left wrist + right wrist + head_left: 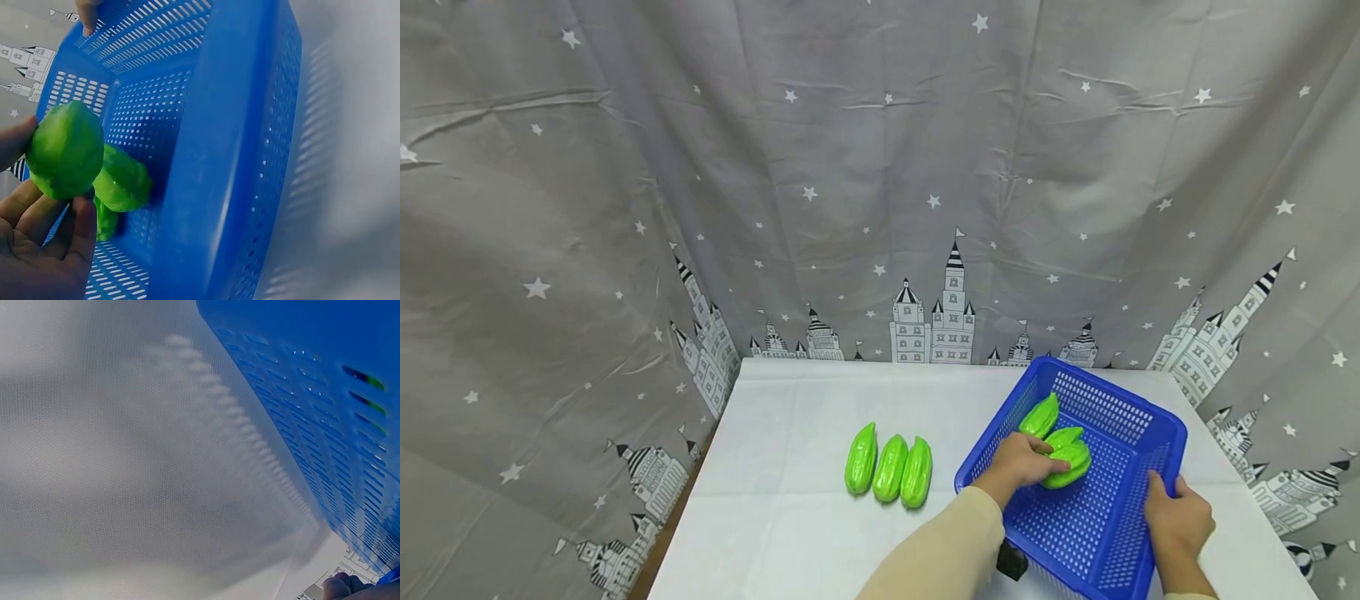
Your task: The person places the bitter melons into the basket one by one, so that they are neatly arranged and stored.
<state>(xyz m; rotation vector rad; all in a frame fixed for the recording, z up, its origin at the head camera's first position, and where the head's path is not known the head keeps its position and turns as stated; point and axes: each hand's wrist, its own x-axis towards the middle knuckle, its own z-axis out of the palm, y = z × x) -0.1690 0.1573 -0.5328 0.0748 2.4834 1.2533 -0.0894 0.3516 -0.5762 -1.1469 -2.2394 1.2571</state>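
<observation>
My left hand point(1024, 460) reaches over the left side of a blue plastic basket point(1078, 529) and grips a bright green, ridged bitter melon point(1071, 467). In the left wrist view, thumb and fingers pinch this bitter melon point(65, 150) around its blunt end. Two more bitter melons point(1040, 416) lie in the basket beyond it, one partly hidden. My right hand point(1180, 518) holds the basket's right rim, thumb over the edge. The right wrist view shows the perforated outer wall of the basket point(300, 381) and a bit of the right hand point(353, 587).
Three more bitter melons point(887, 468) lie side by side on the white table point(775, 500), left of the basket. A small black object point(1012, 561) sits by the basket's near left side. Behind the table hangs a grey curtain point(850, 150) with stars and castles.
</observation>
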